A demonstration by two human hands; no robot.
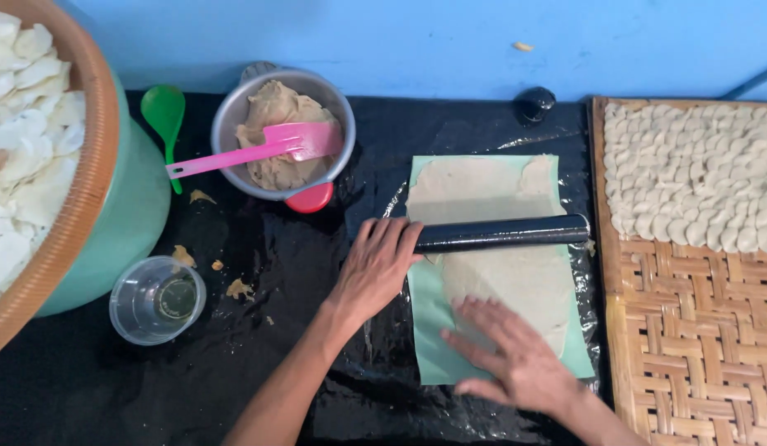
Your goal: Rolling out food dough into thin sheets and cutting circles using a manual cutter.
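Step in hand: rolling out dough. Left hand (375, 268) lies flat, fingers together, palm and fingertips pressed on the left end of the black rolling pin (501, 233); the grip is not closed round it, more a push from above. Right hand (515, 359) lies spread, fingers fanned, on the near part of the dough sheet (515, 277), holding nothing, pinning the sheet down.

Dough sheet: thin, beige, lying on a pale green plastic sheet (429, 330), which lies on the black-covered desk (301, 272). Pin lies crosswise over the sheet, about midway. Far part looks thin with ragged edges; near part rounded, does not fill the green sheet.

Judgement: rolling is partly done. The next pass calls for even pressure along the pin. Only one end is under a hand now, so the right end may ride lighter.

Around: metal bowl (226, 124) of dough with pink spatula (263, 149), far left of the sheet. Green spoon (164, 111) beside it. Clear plastic cup (156, 299) near the desk's left side, dough crumbs (239, 289) close by. Large green basin (127, 215) with a woven tray of white pieces on top, far left. Woven tray (689, 330) to the right, just beside the sheet, with small pale dough rounds (689, 169) laid in rows at its far end.

In the way: the right tray's edge is close to the pin's right end.
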